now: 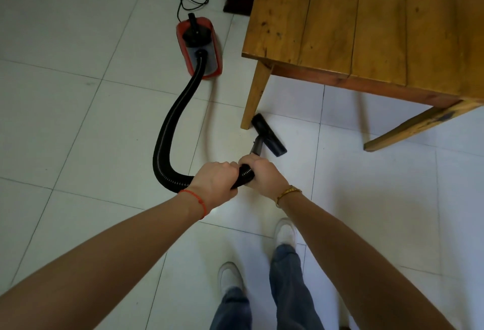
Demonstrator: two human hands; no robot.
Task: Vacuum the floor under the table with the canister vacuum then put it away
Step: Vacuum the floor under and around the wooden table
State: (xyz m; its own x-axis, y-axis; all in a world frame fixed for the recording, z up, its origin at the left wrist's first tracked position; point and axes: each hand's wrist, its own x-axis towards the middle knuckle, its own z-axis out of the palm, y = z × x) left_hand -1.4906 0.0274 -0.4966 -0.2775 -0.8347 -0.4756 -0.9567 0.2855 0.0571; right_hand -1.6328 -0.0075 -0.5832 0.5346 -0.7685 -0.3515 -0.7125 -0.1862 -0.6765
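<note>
White tiled floor (78, 125) — left hand (214, 180) and right hand (264, 172) both grip hose (167, 130); nozzle (268, 134) apparently touching table (340, 28) leg, red canister (200, 44) far left.

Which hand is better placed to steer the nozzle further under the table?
Right. The right hand grips the black ribbed hose nearer the black floor nozzle; the left hand holds farther back.

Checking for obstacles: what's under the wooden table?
Bare white tile floor and the black vacuum floor nozzle by the near leg; the tabletop hides the rest.
</note>
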